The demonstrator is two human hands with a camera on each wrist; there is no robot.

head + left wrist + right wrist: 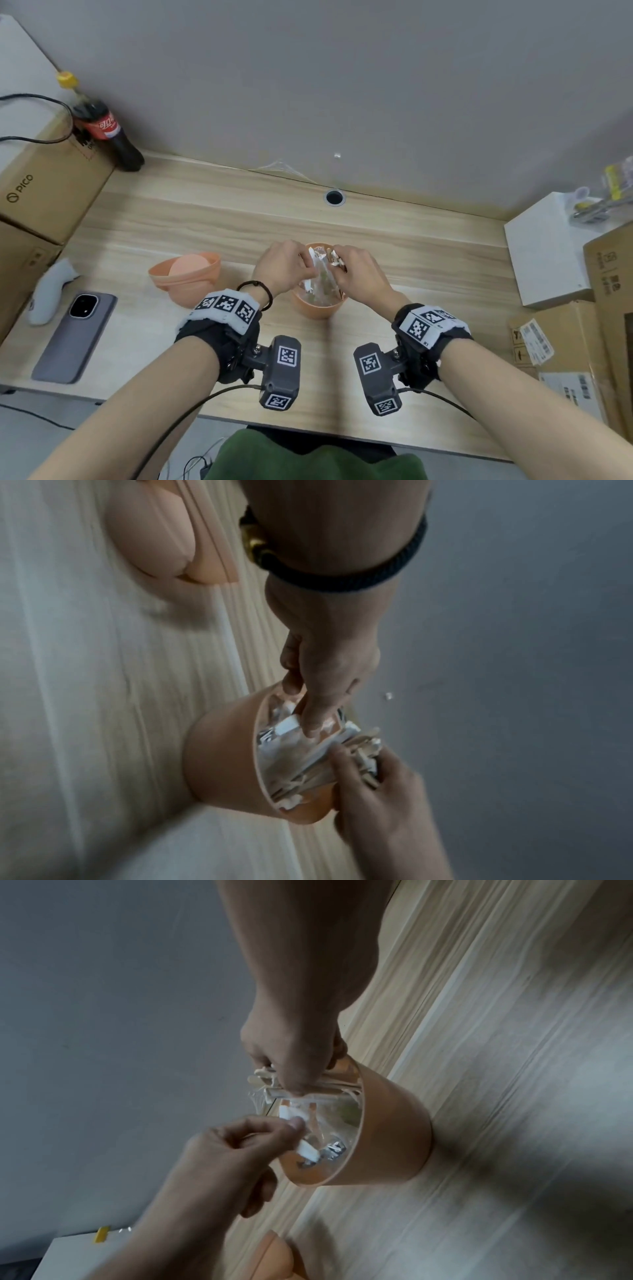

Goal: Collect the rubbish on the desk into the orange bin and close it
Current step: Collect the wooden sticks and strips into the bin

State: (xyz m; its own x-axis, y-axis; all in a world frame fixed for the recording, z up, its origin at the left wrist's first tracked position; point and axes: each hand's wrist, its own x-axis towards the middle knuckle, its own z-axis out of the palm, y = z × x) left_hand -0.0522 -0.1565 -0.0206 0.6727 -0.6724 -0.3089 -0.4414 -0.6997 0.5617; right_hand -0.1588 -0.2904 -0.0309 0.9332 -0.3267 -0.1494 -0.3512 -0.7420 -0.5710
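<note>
The orange bin (318,308) stands upright and uncovered at the middle of the desk; its lid (186,274) lies upside down to its left. Both hands meet over the bin's mouth. My left hand (303,265) pinches a crinkled clear wrapper (317,284) with white edges that reaches down into the bin. My right hand (339,265) grips a bundle of pale wooden sticks (315,1093) at the bin's rim. In the left wrist view the left fingers (310,715) press on the wrapper inside the bin (222,764), next to the right hand (363,769). Foil scraps (334,1149) lie lower in the bin.
A cola bottle (109,133) and a PICO carton (44,185) stand at the back left. A grey phone (75,335) and a white controller (51,291) lie at the left. A white box (544,250) and cartons (579,349) crowd the right edge. A cable hole (334,197) is behind the bin.
</note>
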